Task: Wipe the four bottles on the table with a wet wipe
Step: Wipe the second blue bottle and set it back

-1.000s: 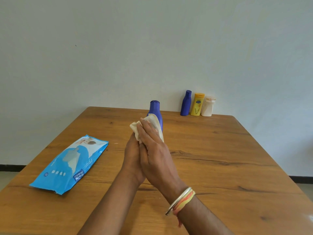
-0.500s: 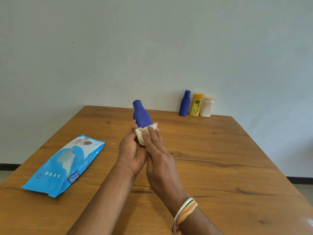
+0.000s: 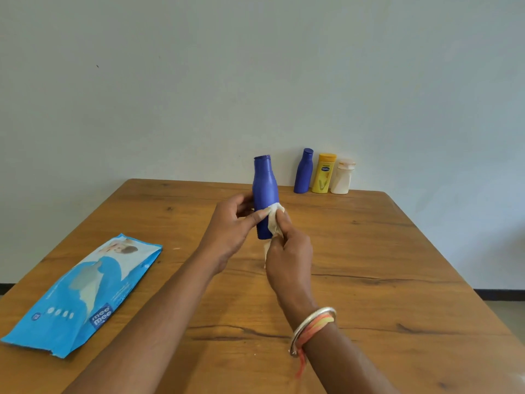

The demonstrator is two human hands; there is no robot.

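First of four likely underway: left grip [image 3: 230, 223] clamped on big blue bottle [image 3: 265, 189], right grip [image 3: 289, 260] pinching wet wipe [image 3: 274, 220] against it, three bottles [image 3: 324, 173] at 1 o'clock probably pending.

There were two blue bottles [image 3: 265, 189] [image 3: 303, 174], one yellow bottle [image 3: 323, 174], one white bottle [image 3: 341, 180], one wipe [image 3: 274, 223], one pack [image 3: 85, 291], two hands [image 3: 230, 227] [image 3: 288, 261] and one table [image 3: 375, 251].

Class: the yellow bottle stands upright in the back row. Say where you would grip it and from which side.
Take the yellow bottle by its cap end, coming from above and in front. The small blue bottle and white bottle stand close on either side, so its flanks likely leave little finger room.
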